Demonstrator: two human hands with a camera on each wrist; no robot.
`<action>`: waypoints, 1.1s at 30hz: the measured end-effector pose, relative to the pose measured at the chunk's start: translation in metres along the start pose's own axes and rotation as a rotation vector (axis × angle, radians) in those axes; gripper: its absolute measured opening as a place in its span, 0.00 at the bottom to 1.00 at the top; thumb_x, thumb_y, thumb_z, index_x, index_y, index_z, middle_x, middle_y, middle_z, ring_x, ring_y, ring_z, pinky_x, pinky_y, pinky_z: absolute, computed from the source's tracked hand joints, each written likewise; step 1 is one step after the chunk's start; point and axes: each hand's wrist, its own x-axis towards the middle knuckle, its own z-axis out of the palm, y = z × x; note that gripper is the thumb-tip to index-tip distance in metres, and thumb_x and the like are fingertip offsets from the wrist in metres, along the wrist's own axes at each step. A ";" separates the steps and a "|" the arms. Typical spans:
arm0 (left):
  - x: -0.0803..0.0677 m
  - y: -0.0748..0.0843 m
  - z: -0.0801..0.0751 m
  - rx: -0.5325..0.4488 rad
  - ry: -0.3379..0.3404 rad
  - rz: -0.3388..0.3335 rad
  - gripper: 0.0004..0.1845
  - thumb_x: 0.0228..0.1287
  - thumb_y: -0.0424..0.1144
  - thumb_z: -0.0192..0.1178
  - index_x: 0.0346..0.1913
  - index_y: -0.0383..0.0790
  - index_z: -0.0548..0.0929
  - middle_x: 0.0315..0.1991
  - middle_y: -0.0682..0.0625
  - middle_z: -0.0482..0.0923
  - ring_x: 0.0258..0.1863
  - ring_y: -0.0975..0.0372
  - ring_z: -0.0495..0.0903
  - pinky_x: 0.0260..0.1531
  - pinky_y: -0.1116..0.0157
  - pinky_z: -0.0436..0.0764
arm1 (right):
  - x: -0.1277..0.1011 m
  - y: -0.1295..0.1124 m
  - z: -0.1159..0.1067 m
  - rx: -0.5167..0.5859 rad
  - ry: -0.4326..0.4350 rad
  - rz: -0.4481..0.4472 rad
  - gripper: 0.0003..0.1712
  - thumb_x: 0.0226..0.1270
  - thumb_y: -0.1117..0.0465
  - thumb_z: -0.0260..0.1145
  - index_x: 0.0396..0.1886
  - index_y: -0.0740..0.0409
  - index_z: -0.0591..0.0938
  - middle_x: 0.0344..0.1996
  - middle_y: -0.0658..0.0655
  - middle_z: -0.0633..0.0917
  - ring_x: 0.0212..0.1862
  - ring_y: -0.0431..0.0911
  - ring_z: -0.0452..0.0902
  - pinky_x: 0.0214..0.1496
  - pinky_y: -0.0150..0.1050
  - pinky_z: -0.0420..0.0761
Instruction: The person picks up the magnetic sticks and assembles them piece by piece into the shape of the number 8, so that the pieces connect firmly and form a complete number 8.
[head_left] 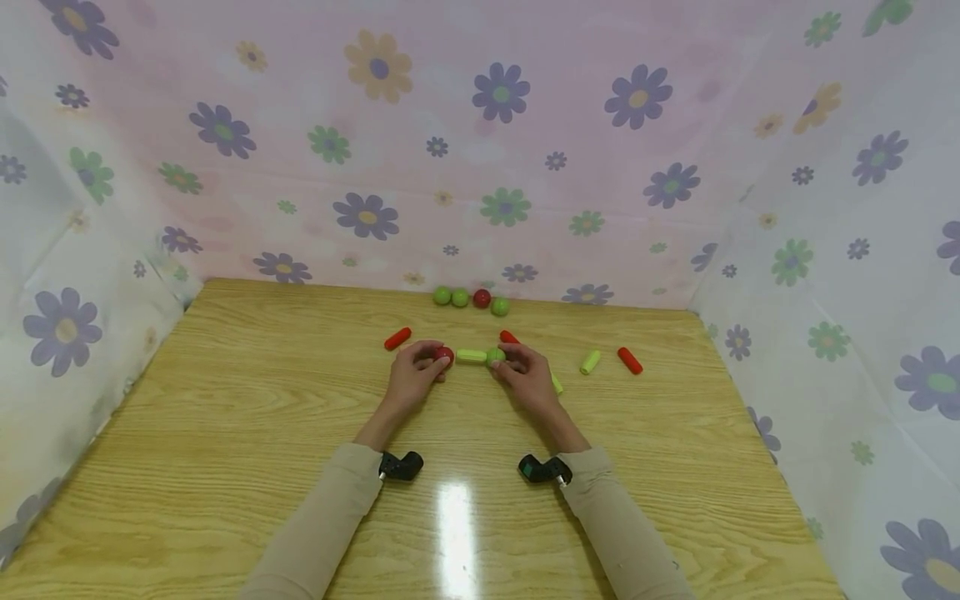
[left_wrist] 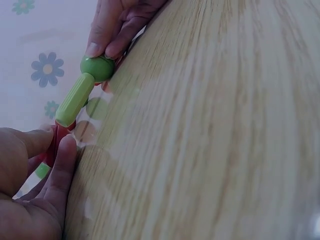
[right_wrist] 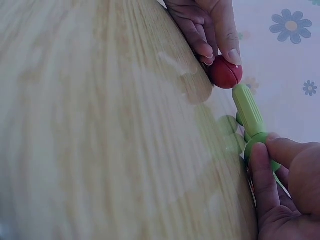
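My left hand [head_left: 411, 377] pinches a red ball [head_left: 445, 357] between thumb and fingers, low over the wooden table. Facing it, the right hand [head_left: 529, 380] grips a green ball [head_left: 495, 357]. A ribbed light-green stick [head_left: 471, 356] juts from that green ball toward the red one, its free end close to the red ball. In the right wrist view, a groove runs across the red ball [right_wrist: 226, 73], and the stick [right_wrist: 248, 107] meets the green ball [right_wrist: 255, 145], partly covered by fingers. The left wrist view has the red ball mostly hidden behind the left fingers.
Along the table's back edge sit several balls, including a red ball [head_left: 482, 297] and a green ball [head_left: 500, 307]. Red sticks [head_left: 397, 338] lie left and right [head_left: 630, 361]. Light-green sticks [head_left: 590, 362] lie right, one partly behind the right hand. Flowered cloth [head_left: 450, 167] surrounds the table.
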 end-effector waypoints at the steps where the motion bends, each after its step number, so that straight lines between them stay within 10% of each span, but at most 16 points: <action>1: 0.000 0.000 0.000 0.000 0.005 -0.004 0.18 0.72 0.29 0.61 0.61 0.27 0.78 0.54 0.32 0.78 0.39 0.54 0.85 0.35 0.72 0.84 | 0.000 0.002 0.000 -0.003 0.003 0.001 0.23 0.73 0.70 0.64 0.64 0.74 0.75 0.55 0.75 0.81 0.41 0.43 0.84 0.43 0.28 0.81; 17: -0.007 0.015 0.005 0.080 0.025 0.000 0.19 0.71 0.28 0.62 0.61 0.21 0.77 0.55 0.27 0.79 0.46 0.36 0.83 0.42 0.50 0.85 | 0.002 0.016 0.004 0.000 0.058 -0.011 0.21 0.72 0.67 0.67 0.62 0.66 0.80 0.52 0.70 0.84 0.38 0.37 0.82 0.42 0.27 0.81; 33: -0.008 0.002 0.003 0.157 0.018 0.013 0.21 0.75 0.29 0.57 0.67 0.28 0.75 0.62 0.35 0.77 0.43 0.52 0.85 0.37 0.70 0.84 | -0.010 -0.017 0.001 -0.046 -0.010 -0.014 0.23 0.71 0.72 0.65 0.63 0.75 0.76 0.56 0.74 0.81 0.41 0.39 0.82 0.43 0.27 0.80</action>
